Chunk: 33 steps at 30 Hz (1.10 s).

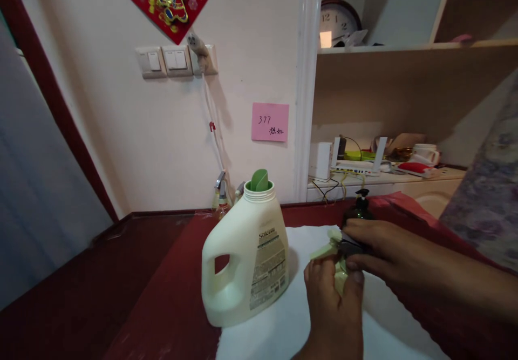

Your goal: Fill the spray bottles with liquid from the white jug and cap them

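Note:
A large pale green detergent jug [243,268] stands upright with its neck open, and a green insert [259,180] shows in the mouth. To its right, my left hand [335,300] is wrapped around a pale green bottle with a spout-like top [327,248], perhaps a spray bottle; much of it is hidden by my fingers. My right hand [374,249] is closed on a dark grey piece [350,245] against that top, its exact kind unclear. Just behind my right hand stands a dark pump bottle [360,209], partly covered.
A white cloth [263,338] lies under the jug on the dark red table [162,290]. Small clear bottles [222,198] stand by the wall behind the jug. A white router [356,167] with cables sits on the shelf at back right. A charging cable hangs from the wall socket.

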Available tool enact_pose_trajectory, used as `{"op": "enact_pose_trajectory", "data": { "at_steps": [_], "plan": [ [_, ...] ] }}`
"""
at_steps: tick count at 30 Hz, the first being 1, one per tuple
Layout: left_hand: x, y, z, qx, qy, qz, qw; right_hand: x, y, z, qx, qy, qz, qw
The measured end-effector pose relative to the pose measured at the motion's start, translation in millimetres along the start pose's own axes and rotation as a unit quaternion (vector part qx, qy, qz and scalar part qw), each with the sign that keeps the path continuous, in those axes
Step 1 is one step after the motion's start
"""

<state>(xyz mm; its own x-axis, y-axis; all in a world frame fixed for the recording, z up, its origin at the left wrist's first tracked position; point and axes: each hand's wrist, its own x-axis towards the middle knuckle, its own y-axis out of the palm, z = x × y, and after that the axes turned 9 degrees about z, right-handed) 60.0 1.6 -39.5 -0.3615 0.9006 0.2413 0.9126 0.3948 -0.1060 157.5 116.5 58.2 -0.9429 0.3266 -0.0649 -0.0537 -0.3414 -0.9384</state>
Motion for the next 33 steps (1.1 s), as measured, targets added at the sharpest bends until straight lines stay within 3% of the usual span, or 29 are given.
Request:
{"op": "enact_pose_trajectory", "data": {
  "at_steps": [5, 7, 9, 15, 18, 22, 26, 33],
  "plan": [
    [9.2, 8.1, -7.6, -0.175, -0.049, -0.023, 0.983, -0.7, -2.1, 1.1, 0.008, 0.007, 0.006, 1.0],
    [11.7, 8.6, -6.2, -0.2, -0.053, -0.027, 0.978, -0.4, -2.1, -0.1, 0.009, 0.01, 0.013, 1.0],
    [11.7, 7.1, -2.3, -0.181, -0.052, -0.032, 0.982, 0.1, -1.5, -1.9, 0.007, 0.013, 0.015, 1.0],
    [5.5, -0.5, 6.6, 0.017, 0.03, -0.001, 0.999, 1.0, 1.9, -6.4, 0.013, 0.02, -0.004, 1.0],
    [4.8, -0.2, 3.9, 0.019, 0.004, -0.009, 1.0, 1.5, 4.1, -7.3, 0.017, 0.012, -0.02, 1.0],
    [8.5, 3.0, -3.3, -0.059, -0.071, -0.024, 0.995, 1.8, 6.2, -5.1, 0.014, 0.017, -0.029, 0.999],
    [12.0, 4.1, -7.7, -0.134, -0.078, -0.022, 0.988, 2.3, 4.3, -1.5, 0.008, 0.018, -0.021, 1.0],
    [8.0, -1.8, 2.2, 0.005, -0.023, -0.004, 1.0, 1.6, -2.5, 5.5, 0.022, 0.036, -0.009, 0.999]
  ]
}}
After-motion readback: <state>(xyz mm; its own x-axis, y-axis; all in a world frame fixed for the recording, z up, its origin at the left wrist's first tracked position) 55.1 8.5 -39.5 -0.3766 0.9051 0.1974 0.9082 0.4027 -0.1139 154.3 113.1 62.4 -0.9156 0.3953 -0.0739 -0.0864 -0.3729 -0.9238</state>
